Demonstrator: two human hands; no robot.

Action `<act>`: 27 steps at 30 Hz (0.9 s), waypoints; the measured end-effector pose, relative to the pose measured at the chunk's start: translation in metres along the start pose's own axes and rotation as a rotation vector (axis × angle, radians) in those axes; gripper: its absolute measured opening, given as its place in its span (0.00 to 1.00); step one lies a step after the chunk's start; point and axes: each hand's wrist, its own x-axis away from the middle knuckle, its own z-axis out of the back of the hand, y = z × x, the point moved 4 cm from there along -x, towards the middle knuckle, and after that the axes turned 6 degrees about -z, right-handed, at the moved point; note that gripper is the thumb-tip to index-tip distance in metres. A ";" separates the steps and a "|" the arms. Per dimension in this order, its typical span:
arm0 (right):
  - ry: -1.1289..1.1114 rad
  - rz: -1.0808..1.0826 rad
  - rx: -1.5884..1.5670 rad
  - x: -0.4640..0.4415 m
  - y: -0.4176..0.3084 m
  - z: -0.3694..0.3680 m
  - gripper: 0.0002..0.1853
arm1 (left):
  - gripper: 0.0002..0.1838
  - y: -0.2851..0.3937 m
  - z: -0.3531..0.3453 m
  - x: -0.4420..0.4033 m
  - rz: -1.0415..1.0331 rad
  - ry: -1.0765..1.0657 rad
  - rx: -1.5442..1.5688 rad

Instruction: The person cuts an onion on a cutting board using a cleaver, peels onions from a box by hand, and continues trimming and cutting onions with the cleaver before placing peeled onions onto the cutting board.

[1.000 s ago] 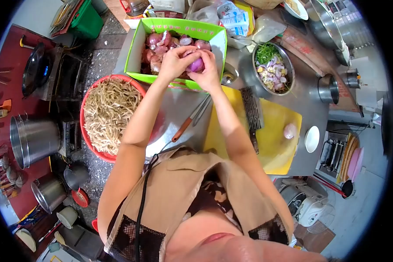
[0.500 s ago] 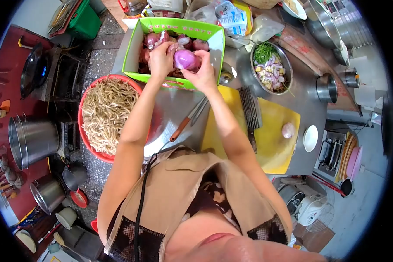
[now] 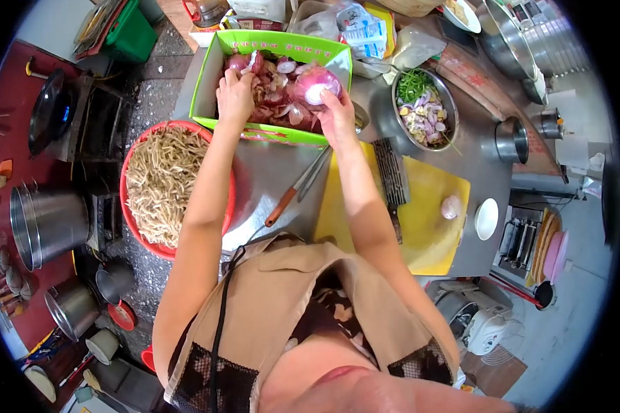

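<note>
A green-edged box (image 3: 291, 134) holds red onions and loose papery skins. Over its right side, my right hand (image 3: 336, 113) grips a large purple onion (image 3: 317, 86) by thumb and fingers. My left hand (image 3: 235, 96) is at the box's left side, its fingers curled over the skins; what they hold, if anything, is hidden. On the yellow cutting board (image 3: 427, 237) lie a cleaver (image 3: 391, 172) with a dark handle and a peeled onion (image 3: 450, 207). Sliced onion and chopped greens fill a steel bowl (image 3: 426, 110) to the right of the box.
Left of the steel table (image 3: 272, 168) stands a red basin (image 3: 125, 189) of pale strips. Tongs with a brown handle (image 3: 283, 206) lie in front of the box. A small white bowl (image 3: 486, 219) sits right of the board, and plastic bags (image 3: 365, 31) lie behind the box.
My hands have moved apart. The left one has gone left to the box's edge, while the right one has carried the purple onion to the right.
</note>
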 end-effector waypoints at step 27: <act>0.034 0.125 0.673 -0.001 0.005 -0.003 0.34 | 0.05 0.066 0.043 0.000 -0.362 0.073 0.620</act>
